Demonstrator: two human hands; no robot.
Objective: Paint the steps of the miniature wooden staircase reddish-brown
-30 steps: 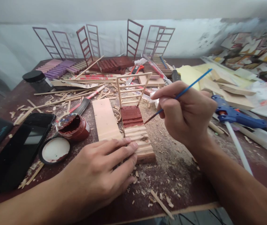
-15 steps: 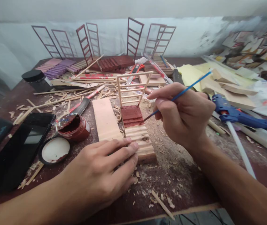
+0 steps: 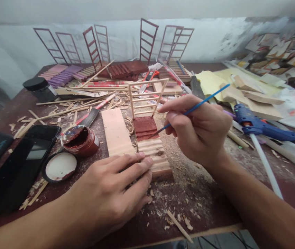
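Observation:
My right hand (image 3: 197, 128) pinches a thin paintbrush (image 3: 206, 98) with a blue handle. Its dark tip touches the reddish-brown painted part of a small ridged wooden model (image 3: 154, 148). The lower ridges are bare pale wood, and a small unpainted ladder-like stick frame (image 3: 147, 97) stands at the far end. Stretched out flat, the fingers of my left hand (image 3: 118, 186) rest on the model's near left part; the thumb is hidden. A plain wooden strip (image 3: 117, 133) lies just beyond this hand. To its left stands an opened jar of reddish-brown paint (image 3: 81, 141), with its lid (image 3: 60, 167) upside down beside it.
A phone (image 3: 37, 145) lies at the left, near a black-lidded jar (image 3: 38, 88). On the right is a blue glue gun (image 3: 264, 126). Painted models (image 3: 126, 70) with upright frames line the back. Sticks, a cutter (image 3: 149, 79) and wood shavings cover the table.
My right hand has shifted slightly left, and the brush tip has moved from the model's right edge inward over the red paint. My left hand stays in place.

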